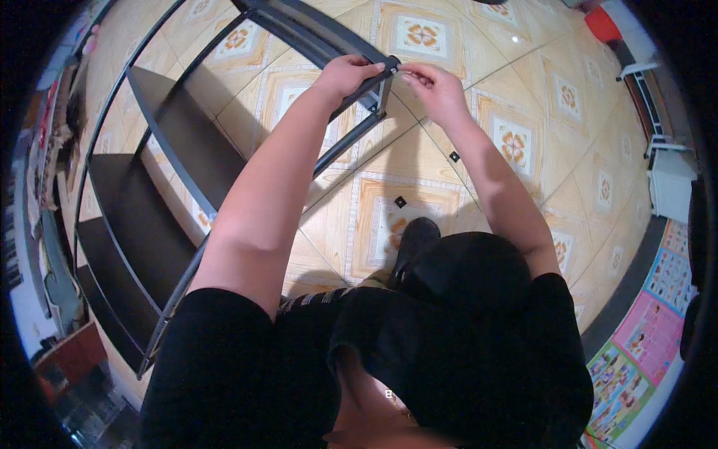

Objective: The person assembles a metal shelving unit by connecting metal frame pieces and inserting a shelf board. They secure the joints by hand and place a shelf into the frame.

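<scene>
A black metal shelf rack (187, 127) with several dark shelf boards lies on the floor, reaching from the left up to the far middle. My left hand (345, 78) is closed round the frame bar near its end corner, thumb on top. At that corner (392, 64) a small pale spot shows, too small to name. Just right of it, my right hand (434, 91) has thumb and fingers pinched together; whatever they hold is too small to make out. Two small black square pieces lie apart on the floor, one piece (454, 156) below my right wrist, the other piece (401, 201) nearer my shoe.
The floor is of patterned beige tiles (516, 142). My dark shoe (420, 238) stands close by the nearer black piece. Along the right run a white stand (671, 183) and colourful printed sheets (649, 329). A red object (603, 25) is at the far right, and assorted blurred items line the left edge.
</scene>
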`<state>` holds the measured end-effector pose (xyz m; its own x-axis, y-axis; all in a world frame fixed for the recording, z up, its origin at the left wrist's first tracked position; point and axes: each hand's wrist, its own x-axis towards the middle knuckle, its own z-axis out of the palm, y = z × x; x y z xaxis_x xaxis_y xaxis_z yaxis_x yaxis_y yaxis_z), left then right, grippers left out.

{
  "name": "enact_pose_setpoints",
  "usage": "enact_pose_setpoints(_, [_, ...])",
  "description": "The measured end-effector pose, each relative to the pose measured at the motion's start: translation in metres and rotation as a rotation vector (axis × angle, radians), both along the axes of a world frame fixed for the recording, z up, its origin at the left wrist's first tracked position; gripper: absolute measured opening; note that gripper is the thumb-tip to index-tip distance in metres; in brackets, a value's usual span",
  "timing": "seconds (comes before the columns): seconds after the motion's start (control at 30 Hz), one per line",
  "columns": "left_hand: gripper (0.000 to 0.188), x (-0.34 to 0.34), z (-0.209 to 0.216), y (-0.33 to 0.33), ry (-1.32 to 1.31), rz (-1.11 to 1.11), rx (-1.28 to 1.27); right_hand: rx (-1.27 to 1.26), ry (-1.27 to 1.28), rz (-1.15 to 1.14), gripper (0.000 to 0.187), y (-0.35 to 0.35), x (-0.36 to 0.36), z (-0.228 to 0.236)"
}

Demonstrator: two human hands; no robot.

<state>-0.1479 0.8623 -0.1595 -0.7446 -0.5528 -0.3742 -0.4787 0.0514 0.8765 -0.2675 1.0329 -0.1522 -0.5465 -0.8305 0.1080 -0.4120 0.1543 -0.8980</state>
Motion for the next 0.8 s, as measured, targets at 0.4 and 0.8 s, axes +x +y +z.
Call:
enact_pose_setpoints(0.4, [0.030,-0.002,-0.001,0.000,0.061,-0.009,0.125,-0.100,0.396,-0.040,0.014,-0.008,0.005,0.000])
enact_pose_setpoints(0.8, [0.033,-0.002,-0.004,0.000,0.051,0.014,0.096,-0.148,0.687,0.123,0.011,-0.015,-0.006,0.011])
